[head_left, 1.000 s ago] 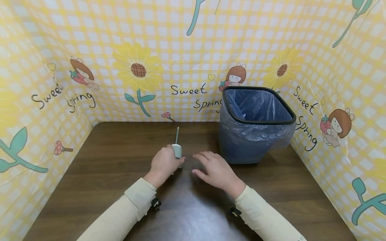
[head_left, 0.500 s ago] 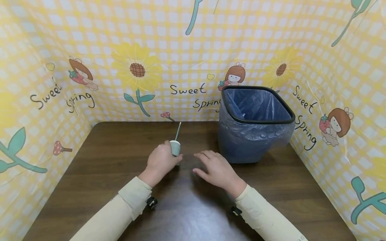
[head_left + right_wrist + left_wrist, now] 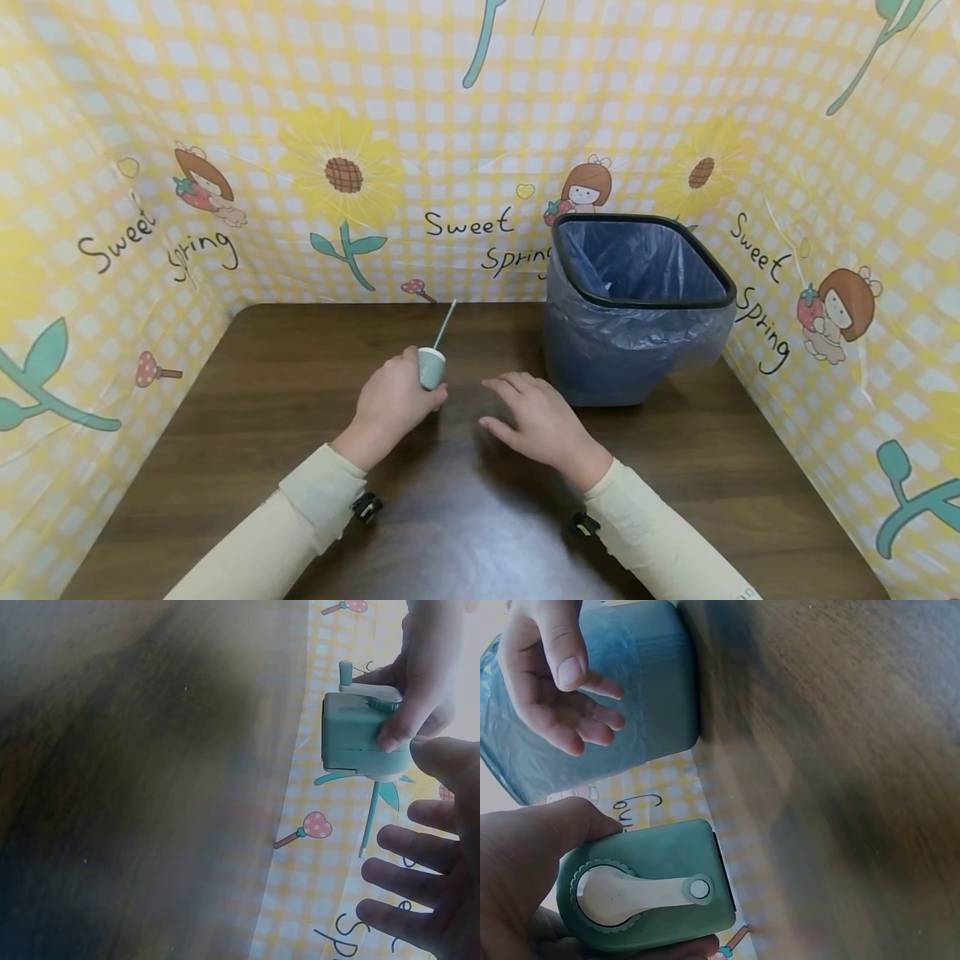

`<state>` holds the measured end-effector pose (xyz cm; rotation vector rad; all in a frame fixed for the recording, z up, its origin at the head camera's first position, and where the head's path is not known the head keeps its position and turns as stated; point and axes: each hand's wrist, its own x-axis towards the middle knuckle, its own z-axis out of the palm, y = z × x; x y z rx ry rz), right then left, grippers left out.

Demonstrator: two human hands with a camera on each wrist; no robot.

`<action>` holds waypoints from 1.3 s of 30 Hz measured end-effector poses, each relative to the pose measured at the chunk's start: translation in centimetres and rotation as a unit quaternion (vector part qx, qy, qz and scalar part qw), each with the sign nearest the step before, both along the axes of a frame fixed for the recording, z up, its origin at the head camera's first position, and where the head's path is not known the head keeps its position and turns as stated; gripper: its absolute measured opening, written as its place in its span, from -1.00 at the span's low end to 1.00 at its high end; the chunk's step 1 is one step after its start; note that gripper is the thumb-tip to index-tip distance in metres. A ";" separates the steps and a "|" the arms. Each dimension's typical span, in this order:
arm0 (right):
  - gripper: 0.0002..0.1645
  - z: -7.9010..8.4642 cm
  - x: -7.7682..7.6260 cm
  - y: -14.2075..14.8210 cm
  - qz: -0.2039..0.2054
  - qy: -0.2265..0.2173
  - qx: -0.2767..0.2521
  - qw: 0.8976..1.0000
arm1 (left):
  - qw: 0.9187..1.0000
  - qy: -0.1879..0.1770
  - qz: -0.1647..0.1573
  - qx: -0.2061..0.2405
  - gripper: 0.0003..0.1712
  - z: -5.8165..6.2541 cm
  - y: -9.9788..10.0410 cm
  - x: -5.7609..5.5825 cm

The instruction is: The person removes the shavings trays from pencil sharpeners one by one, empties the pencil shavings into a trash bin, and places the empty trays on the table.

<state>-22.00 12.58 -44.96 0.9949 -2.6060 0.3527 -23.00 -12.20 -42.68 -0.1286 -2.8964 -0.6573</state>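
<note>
My left hand grips a green crank pencil sharpener, with the thumb and fingers on opposite sides of its body. A thin green pencil sticks out of its far end, tilted to the right. In the left wrist view, the white crank arm on the sharpener faces the camera. The right wrist view shows the sharpener above the tabletop. My right hand is just to the right, apart from the sharpener, with its fingers spread and holding nothing.
A bin lined with a bluish plastic bag stands at the back right, beyond my right hand. The brown wooden table ends at a yellow checked cloth, which hangs along the back and both sides.
My left hand has moved a little to the left and back with the sharpener in its grip. The pencil leans further right than before. My right hand has stayed almost still.
</note>
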 end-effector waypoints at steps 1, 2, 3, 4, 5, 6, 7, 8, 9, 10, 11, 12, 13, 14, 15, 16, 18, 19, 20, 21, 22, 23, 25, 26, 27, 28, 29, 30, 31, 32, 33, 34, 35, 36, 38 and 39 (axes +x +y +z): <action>-0.32 0.0 0.0 0.0 0.001 -0.002 -0.002 1.000 | 1.000 0.001 -0.001 0.000 -0.20 0.1 -0.1 0.1; -0.32 0.0 0.0 -0.1 0.001 -0.004 -0.003 1.000 | 1.000 0.003 -0.002 0.000 -0.21 0.2 -0.1 0.2; -0.31 0.0 0.0 -0.1 0.002 -0.005 -0.004 1.000 | 1.000 0.005 -0.002 -0.001 -0.21 0.3 -0.2 0.2; -0.31 0.1 0.0 -0.2 0.003 -0.005 -0.004 1.000 | 1.000 0.006 -0.003 -0.001 -0.21 0.4 -0.2 0.3; -0.31 0.1 0.0 -0.2 0.006 -0.005 -0.007 1.000 | 1.000 0.007 -0.004 0.000 -0.21 0.5 -0.3 0.4; -0.31 0.1 0.0 -0.3 0.007 -0.005 -0.008 1.000 | 1.000 0.007 -0.005 0.001 -0.20 0.7 -0.4 0.5; -0.31 0.1 0.0 -0.4 0.009 -0.004 -0.008 1.000 | 1.000 0.007 -0.006 0.000 -0.19 0.8 -0.4 0.5; -0.31 0.2 0.0 -0.4 0.010 -0.002 -0.009 1.000 | 1.000 0.007 -0.007 0.000 -0.19 0.9 -0.5 0.6; -0.31 0.2 0.0 -0.5 0.011 -0.001 -0.009 1.000 | 1.000 0.007 -0.009 0.001 -0.18 0.9 -0.5 0.6; -0.31 0.2 -0.1 -0.5 0.011 0.000 -0.007 1.000 | 1.000 0.006 -0.010 0.001 -0.17 1.0 -0.5 0.7; -0.31 0.2 -0.1 -0.6 0.011 0.001 -0.007 1.000 | 1.000 0.006 -0.012 0.000 -0.17 1.0 -0.6 0.8; -0.32 0.2 -0.1 -0.6 0.010 0.001 -0.006 1.000 | 1.000 0.006 -0.014 0.000 -0.16 1.1 -0.6 0.8; -0.31 0.2 -0.1 -0.7 0.010 0.001 -0.005 1.000 | 1.000 0.006 -0.016 -0.001 -0.16 1.1 -0.7 0.9; -0.31 0.2 -0.1 -0.7 0.009 0.000 -0.005 1.000 | 1.000 0.007 -0.018 -0.002 -0.15 1.2 -0.7 0.9; -0.31 0.2 -0.1 -0.7 0.009 -0.001 -0.004 1.000 | 1.000 0.007 -0.020 -0.002 -0.14 1.3 -0.8 1.0; -0.31 0.2 -0.1 -0.7 0.009 -0.002 -0.004 1.000 | 1.000 0.007 -0.022 -0.002 -0.14 1.3 -0.9 1.1; -0.31 0.2 -0.1 -0.8 0.009 -0.007 -0.005 1.000 | 1.000 0.008 -0.026 -0.001 -0.14 1.5 -1.1 1.2; -0.31 0.2 -0.1 -0.8 0.009 -0.010 -0.005 1.000 | 1.000 0.009 -0.027 -0.001 -0.13 1.6 -1.2 1.3; -0.31 0.2 -0.1 -0.9 0.010 -0.013 -0.006 1.000 | 1.000 0.008 -0.029 -0.002 -0.13 1.7 -1.3 1.3; -0.31 0.1 -0.1 -0.9 0.010 -0.016 -0.007 1.000 | 1.000 0.007 -0.030 -0.002 -0.12 1.7 -1.4 1.4; -0.31 0.1 -0.1 -1.0 0.010 -0.019 -0.007 1.000 | 1.000 0.006 -0.031 -0.002 -0.11 1.8 -1.5 1.5; -0.31 0.1 -0.1 -1.0 0.010 -0.022 -0.008 1.000 | 0.999 0.004 -0.032 -0.003 -0.09 1.9 -1.6 1.5; -0.31 0.1 -0.1 -1.0 0.011 -0.025 -0.010 1.000 | 0.999 0.002 -0.033 -0.004 -0.07 2.0 -1.7 1.7; -0.31 0.0 -0.2 -1.0 0.011 -0.028 -0.012 0.999 | 0.999 0.001 -0.034 -0.004 -0.07 2.1 -1.8 1.7; -0.31 0.0 -0.2 -1.0 0.010 -0.031 -0.013 0.999 | 0.999 0.000 -0.036 -0.004 -0.07 2.2 -1.9 1.8; -0.31 0.0 -0.2 -1.0 0.010 -0.035 -0.016 0.999 | 0.999 -0.001 -0.037 -0.002 -0.07 2.3 -1.9 1.9; -0.31 0.0 -0.2 -1.0 0.011 -0.040 -0.020 0.999 | 0.999 -0.003 -0.038 -0.001 -0.07 2.4 -2.0 1.9; -0.31 0.0 -0.2 -1.0 0.012 -0.047 -0.025 0.999 | 0.999 -0.006 -0.039 0.000 -0.07 2.5 -2.0 2.0; -0.31 0.1 -0.2 -1.0 0.012 -0.054 -0.030 0.998 | 0.999 -0.009 -0.040 0.001 -0.07 2.6 -2.0 2.1; -0.31 0.1 -0.2 -1.0 0.012 -0.062 -0.035 0.997 | 0.999 -0.011 -0.041 0.002 -0.08 2.7 -2.1 2.1; -0.31 0.1 -0.2 -1.0 0.012 -0.070 -0.039 0.997 | 0.999 -0.014 -0.042 0.003 -0.08 2.7 -2.1 2.2; -0.31 0.1 -0.2 -1.0 0.014 -0.077 -0.045 0.996 | 0.999 -0.016 -0.043 0.003 -0.08 2.8 -2.1 2.2; -0.31 0.1 -0.1 -0.9 0.014 -0.083 -0.049 0.995 | 0.999 -0.017 -0.043 0.003 -0.08 2.9 -2.1 2.3; -0.30 0.1 -0.1 -0.9 0.013 -0.089 -0.053 0.995 | 0.999 -0.019 -0.044 0.003 -0.08 3.0 -2.2 2.3; -0.30 0.1 -0.1 -0.9 0.012 -0.099 -0.060 0.993 | 0.999 -0.020 -0.046 0.004 -0.08 3.1 -2.2 2.4; -0.30 0.1 -0.1 -0.8 0.011 -0.107 -0.066 0.992 | 0.999 -0.020 -0.048 0.004 -0.08 3.2 -2.2 2.5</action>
